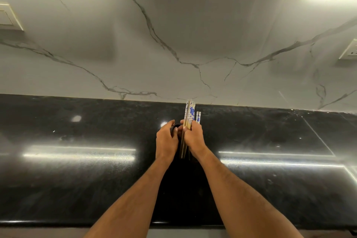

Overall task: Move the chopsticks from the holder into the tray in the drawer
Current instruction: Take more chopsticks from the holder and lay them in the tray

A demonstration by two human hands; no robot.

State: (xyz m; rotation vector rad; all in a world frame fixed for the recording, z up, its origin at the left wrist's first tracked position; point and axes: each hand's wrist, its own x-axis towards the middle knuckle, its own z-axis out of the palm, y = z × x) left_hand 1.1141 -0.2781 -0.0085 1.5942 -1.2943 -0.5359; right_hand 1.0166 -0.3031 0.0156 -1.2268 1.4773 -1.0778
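Above the counter [77, 179], right hand [194, 138] grips upright chopsticks [189, 114].

surface: black glossy countertop [81, 179] | on it: dark holder [175, 127]

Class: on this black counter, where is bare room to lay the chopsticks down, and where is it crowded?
Bare counter stretches left of the left hand and right of the right hand. The middle is crowded: both hands, the chopsticks and the dark holder.

Both forearms reach forward — left hand [166, 137] and right hand [194, 137] curled, close together.
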